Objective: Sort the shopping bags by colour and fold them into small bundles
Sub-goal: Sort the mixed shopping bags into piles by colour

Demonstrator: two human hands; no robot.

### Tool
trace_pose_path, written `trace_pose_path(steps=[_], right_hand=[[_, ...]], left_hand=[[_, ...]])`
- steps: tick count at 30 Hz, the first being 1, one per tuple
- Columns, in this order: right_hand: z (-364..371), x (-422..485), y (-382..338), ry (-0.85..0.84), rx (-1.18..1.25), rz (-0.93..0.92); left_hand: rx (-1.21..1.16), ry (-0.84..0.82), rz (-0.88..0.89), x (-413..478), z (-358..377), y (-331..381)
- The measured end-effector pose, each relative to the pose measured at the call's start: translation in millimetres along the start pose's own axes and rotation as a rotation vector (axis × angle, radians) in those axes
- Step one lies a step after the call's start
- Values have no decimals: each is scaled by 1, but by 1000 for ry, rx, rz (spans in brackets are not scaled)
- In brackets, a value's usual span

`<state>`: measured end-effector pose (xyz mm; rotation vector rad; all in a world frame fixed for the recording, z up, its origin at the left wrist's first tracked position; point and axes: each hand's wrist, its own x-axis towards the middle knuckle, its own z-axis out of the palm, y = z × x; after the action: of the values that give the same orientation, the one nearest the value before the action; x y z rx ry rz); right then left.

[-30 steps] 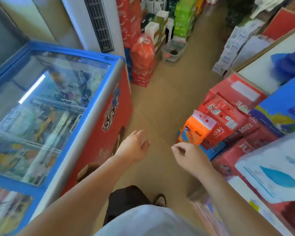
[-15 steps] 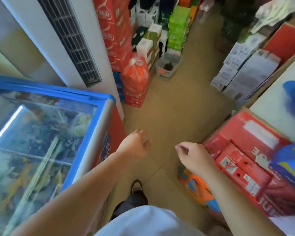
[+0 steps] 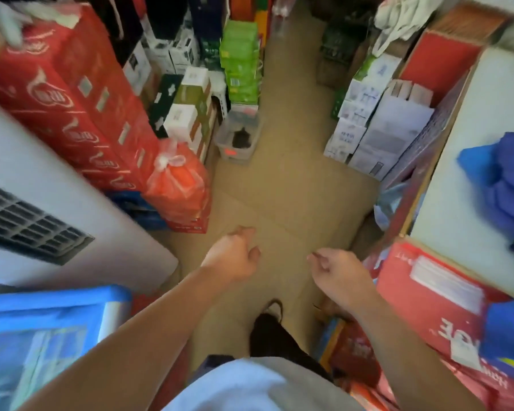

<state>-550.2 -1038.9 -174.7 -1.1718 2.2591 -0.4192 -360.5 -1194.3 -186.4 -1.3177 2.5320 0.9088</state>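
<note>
A heap of blue bags [image 3: 505, 185] lies on the white counter [image 3: 457, 209] at the right, well apart from both hands. The left hand [image 3: 233, 256] and right hand [image 3: 339, 272] hang over the floor [image 3: 294, 188], fingers loosely curled, holding nothing. A red box [image 3: 428, 292] sits beside the right hand.

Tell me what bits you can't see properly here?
Head view:
Blue pile on the counter: blurred, cut by the right edge; bags or not, unclear.
Dark thing in the grey bin: too small.
Right hand: blur hides whether it pinches anything.
Freezer contents: blurred, cut off.
</note>
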Motion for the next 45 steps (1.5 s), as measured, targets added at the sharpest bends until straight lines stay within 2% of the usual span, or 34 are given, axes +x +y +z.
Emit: trace_pose_path(steps=[6, 12, 16, 20, 25, 30, 36, 45], right_hand=[[-53, 116, -3, -81, -17, 6], [-114, 223, 6, -5, 4, 8], [-147, 297, 28, 19, 56, 100], [-185, 367, 47, 97, 136, 187], [-240, 425, 70, 195, 244, 323], [-284, 443, 115, 317, 314, 463], [-327, 473, 192, 441, 375, 613], [-399, 515, 299, 507, 422, 751]], left_hand=[[-29, 10, 34, 121, -49, 33], [-38, 18, 73, 239, -98, 67], [-59, 55, 102, 336, -133, 85], [-39, 19, 182, 437, -157, 116], [2, -148, 320, 541, -168, 201], [68, -274, 451, 620, -156, 286], [90, -377, 629, 695, -118, 397], [147, -439, 801, 769, -82, 565]])
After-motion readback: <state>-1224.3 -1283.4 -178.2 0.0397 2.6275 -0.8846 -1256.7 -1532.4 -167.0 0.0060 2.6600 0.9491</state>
